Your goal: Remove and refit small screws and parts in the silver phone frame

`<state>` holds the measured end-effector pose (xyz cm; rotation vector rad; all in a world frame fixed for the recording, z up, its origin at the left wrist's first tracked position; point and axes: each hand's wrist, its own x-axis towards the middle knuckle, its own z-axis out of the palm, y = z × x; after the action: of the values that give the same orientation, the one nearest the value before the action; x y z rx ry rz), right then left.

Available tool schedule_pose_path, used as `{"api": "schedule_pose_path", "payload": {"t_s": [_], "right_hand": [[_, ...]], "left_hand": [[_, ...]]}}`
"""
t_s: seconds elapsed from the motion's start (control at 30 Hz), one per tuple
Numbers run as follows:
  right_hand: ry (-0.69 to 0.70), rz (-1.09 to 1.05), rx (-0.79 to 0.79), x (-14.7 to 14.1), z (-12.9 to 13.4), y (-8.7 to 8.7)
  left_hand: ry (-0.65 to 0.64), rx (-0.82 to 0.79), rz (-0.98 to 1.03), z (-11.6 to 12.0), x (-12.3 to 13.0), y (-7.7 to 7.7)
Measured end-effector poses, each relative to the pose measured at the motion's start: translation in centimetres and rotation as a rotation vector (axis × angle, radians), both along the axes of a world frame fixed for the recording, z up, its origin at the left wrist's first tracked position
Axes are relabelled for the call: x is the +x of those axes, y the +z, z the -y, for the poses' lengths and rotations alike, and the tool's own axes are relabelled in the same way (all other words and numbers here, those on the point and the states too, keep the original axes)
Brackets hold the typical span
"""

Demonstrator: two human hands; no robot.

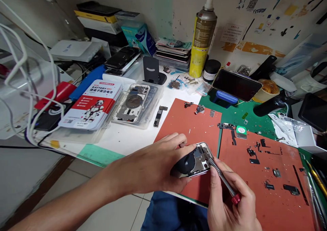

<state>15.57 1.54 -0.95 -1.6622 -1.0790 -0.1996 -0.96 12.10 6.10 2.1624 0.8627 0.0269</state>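
An opened phone housing (200, 157) is held low over a red mat (176, 125); it is gripped along its edges by the left hand (160, 159), and its left part is partly covered by the fingers. A ridged metal screwdriver (222, 178) with a red end is grasped in the right hand (230, 197), its other end placed at the housing's right side; whether contact is made cannot be told. Right of the housing, a second red mat (258, 193) is strewn with small phone parts (269, 185), leaving it cluttered. Beyond the housing to the left, a narrow circuit board (158, 117) is laid on a white surface; farther left of the housing, another phone shell (133, 103) and a battery box (89, 105) are set out, and white cables (20, 54) are looped. Beyond the housing to the right, a phone (237, 84) is propped on a blue stand (223, 98). Farther beyond the housing, a yellow spray can (200, 50) and a black jar (212, 71) are stood upright before a marked wall (178, 2).
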Motion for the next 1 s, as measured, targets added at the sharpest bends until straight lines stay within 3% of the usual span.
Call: {"api": "schedule_pose_path", "payload": {"t_s": [0.57,0.83,1.0], "right_hand": [[-0.031,0.054,-0.021,-0.2,-0.1,0.3],[0.073,0.232,0.029,0.9,0.0,-0.3],[0.137,0.309,0.028,1.3,-0.2,0.2]], "left_hand": [[-0.006,0.070,-0.014,0.2,0.2,-0.1],[0.006,0.075,0.008,0.2,0.1,-0.2],[0.001,0.098,0.048,0.1,0.1,-0.3]]}}
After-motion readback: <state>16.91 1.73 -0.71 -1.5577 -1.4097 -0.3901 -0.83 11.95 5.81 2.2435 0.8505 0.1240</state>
